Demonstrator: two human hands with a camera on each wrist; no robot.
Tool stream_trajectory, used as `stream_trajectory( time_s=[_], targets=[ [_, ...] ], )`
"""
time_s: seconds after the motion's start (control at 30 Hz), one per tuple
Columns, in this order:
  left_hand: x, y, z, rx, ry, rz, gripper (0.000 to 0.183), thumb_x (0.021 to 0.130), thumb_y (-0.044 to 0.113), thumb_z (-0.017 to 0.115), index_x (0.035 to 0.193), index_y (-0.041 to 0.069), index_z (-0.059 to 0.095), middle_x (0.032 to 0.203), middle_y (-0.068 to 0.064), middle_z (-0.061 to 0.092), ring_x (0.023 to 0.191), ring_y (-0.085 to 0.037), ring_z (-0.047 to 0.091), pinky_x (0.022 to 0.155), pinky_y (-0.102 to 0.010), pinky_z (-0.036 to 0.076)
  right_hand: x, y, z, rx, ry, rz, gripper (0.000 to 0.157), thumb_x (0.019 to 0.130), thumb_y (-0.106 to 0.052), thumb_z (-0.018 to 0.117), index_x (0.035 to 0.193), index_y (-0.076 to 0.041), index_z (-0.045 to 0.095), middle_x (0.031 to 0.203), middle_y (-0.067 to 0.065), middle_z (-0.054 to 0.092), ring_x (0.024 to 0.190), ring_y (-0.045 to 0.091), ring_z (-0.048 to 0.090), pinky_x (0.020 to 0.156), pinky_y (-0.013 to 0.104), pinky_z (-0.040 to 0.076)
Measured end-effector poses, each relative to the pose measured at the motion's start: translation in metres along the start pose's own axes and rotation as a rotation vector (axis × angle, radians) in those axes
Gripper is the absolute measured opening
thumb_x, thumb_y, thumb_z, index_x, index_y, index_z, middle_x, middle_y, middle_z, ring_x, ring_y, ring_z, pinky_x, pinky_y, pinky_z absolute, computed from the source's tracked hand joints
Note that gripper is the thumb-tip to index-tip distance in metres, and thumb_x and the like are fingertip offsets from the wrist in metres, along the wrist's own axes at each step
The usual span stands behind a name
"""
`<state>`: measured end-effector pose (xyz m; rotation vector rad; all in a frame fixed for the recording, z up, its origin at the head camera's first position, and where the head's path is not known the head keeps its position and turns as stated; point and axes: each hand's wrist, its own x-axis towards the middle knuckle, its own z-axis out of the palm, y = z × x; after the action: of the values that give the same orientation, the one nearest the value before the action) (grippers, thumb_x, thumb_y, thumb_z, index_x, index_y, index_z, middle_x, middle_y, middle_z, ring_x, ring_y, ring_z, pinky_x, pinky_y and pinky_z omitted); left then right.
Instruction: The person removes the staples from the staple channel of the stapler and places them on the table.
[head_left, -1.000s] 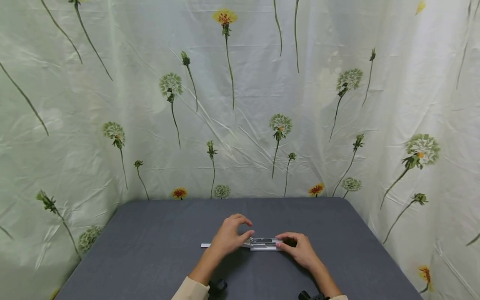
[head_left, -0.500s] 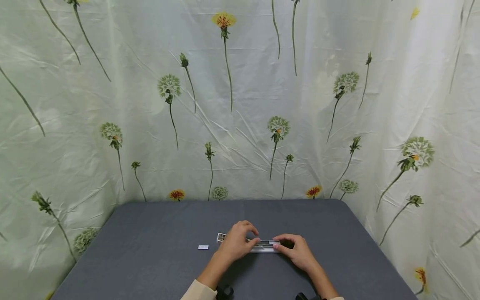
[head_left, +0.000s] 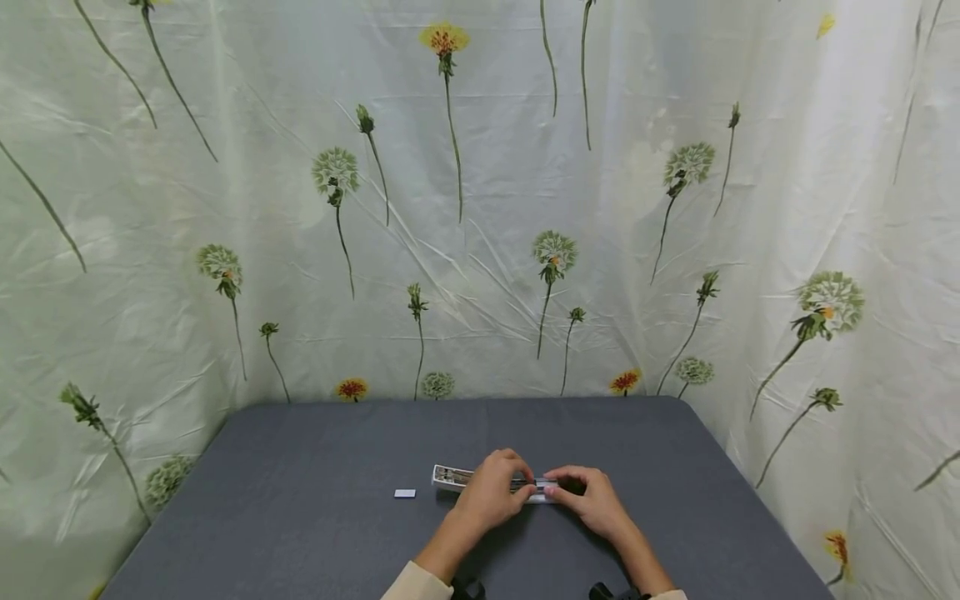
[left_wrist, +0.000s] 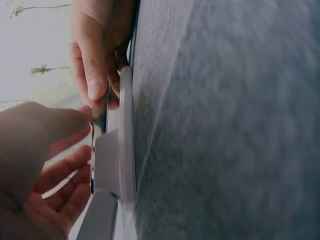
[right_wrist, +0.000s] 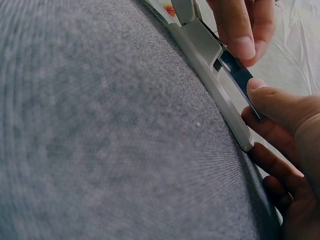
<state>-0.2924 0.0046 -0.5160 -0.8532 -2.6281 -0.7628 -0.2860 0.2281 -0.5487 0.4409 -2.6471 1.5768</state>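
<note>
A light grey stapler (head_left: 452, 477) lies on the table with its top arm swung back to the left, showing the inside. My right hand (head_left: 596, 497) grips its right end; in the right wrist view the thumb (right_wrist: 262, 90) presses on the metal magazine (right_wrist: 240, 75) and other fingers reach the base (right_wrist: 225, 117). My left hand (head_left: 491, 493) is over the stapler's middle. Its thumb and index finger pinch at the magazine, close to the right fingertips, while the other fingers are loosely bent in the left wrist view. What lies between the left fingertips is hidden.
A small white block-like piece (head_left: 405, 493) lies to the left of the stapler. The dark grey table (head_left: 315, 450) runs back to a flower-printed curtain (head_left: 495, 250). Black wrist straps (head_left: 468, 589) are at both wrists.
My left hand has moved right and slightly down along the stapler, and its thumb and index finger have closed in. More of the swung-back arm shows. The right hand stays about where it was.
</note>
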Motion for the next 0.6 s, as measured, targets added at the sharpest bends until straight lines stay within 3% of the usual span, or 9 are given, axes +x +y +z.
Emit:
stream_trajectory(
  time_s=[0.3, 0.6],
  targets=[
    [0.001, 0.007, 0.004, 0.059, 0.052, -0.009, 0.006, 0.086, 0.023, 0.084, 0.084, 0.019, 0.080, 0.092, 0.004, 0.070, 0.090, -0.015, 0.065, 0.083, -0.031, 0.056, -0.001, -0.002, 0.000, 0.001, 0.006, -0.004, 0.025, 0.092, -0.031, 0.079, 0.111, -0.015, 0.079, 0.107, 0.005, 0.078, 0.088, 0.002, 0.066, 0.077, 0.022, 0.052],
    [0.001, 0.011, 0.007, 0.071, 0.023, -0.019, 0.005, 0.087, 0.018, 0.082, 0.088, 0.014, 0.083, 0.092, 0.003, 0.073, 0.090, -0.015, 0.067, 0.082, -0.029, 0.057, 0.000, -0.003, 0.000, -0.023, 0.010, 0.016, 0.026, 0.091, -0.034, 0.079, 0.111, -0.017, 0.079, 0.109, 0.004, 0.078, 0.090, 0.003, 0.066, 0.078, 0.022, 0.052]
  ],
)
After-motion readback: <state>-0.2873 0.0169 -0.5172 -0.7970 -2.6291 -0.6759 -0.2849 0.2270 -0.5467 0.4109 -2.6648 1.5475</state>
